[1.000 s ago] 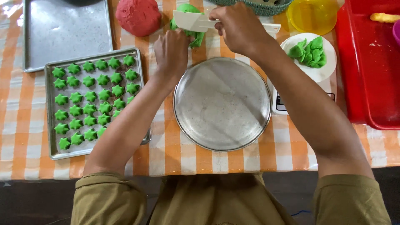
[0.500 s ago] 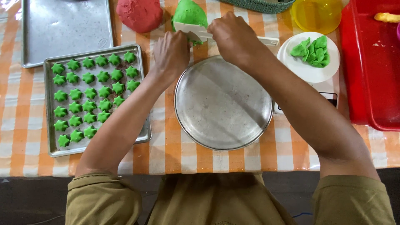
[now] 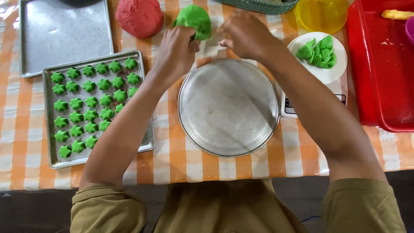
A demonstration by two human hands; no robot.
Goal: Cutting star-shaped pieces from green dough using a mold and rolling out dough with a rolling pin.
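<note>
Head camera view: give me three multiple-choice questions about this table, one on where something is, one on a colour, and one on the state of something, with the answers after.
1. Where does the red dough ball lie?
A. left of the green dough ball
B. inside the round metal pan
C. on the white plate

2. What colour are the star-shaped pieces on the baking tray?
A. red
B. green
C. yellow

3. What state is the round metal pan in?
A. full of stars
B. covered by a lid
C. empty of dough

Answers:
1 A, the red ball sits at the table's far edge, just left of the green one, which the left hand touches.
2 B, every star on the tray is green.
3 C, bare metal shows across its base, below the right hand.
</note>
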